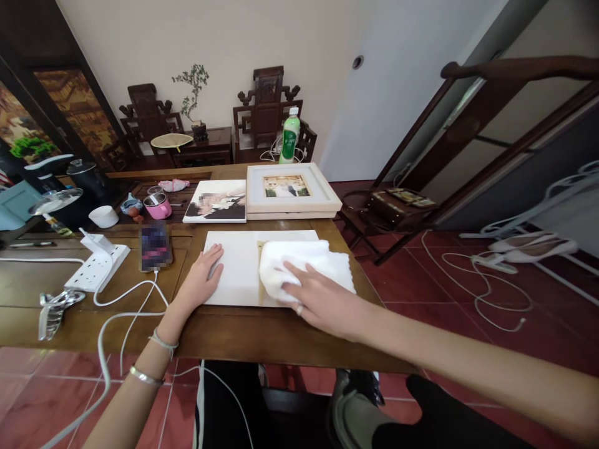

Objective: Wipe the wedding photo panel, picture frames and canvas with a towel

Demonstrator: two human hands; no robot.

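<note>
On the wooden table lies a flat white board [238,274], with a tan strip [261,274] running front to back across it. My left hand [202,277] rests on the board's left edge, fingers stretched out and nothing in them. A bunched white cloth [285,262] is in my right hand [322,299], pressed onto the right part of the board beside the strip. The cloth's loose end spreads past the board's right side and hides that part of it.
Behind the board are a photo panel [215,201], a white picture frame [322,187] and a green bottle [290,134]. To the left lie a phone [156,246], a power strip [100,265], a hair claw [56,312] and a pink cup [158,206]. A white cable [105,355] hangs over the front edge.
</note>
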